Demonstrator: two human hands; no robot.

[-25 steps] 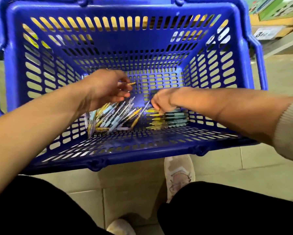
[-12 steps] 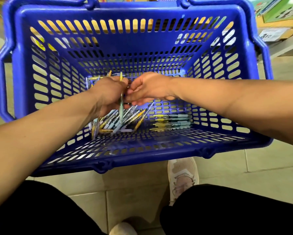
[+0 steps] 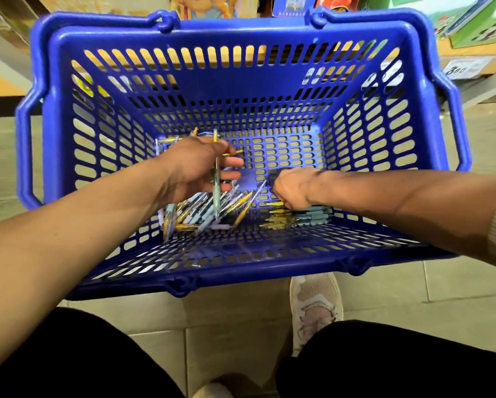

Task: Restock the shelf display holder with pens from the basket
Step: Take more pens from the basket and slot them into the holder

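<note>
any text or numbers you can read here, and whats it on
"300", possibly "800", first digit blurred: price tag, far right.
Print on the blue box at the top: too small to read.
Marks on the pen held in the left hand: too small to read.
Basket: no text visible.

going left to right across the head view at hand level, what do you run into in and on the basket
basket's left handle → left hand holding pens → right hand → basket's right handle
</note>
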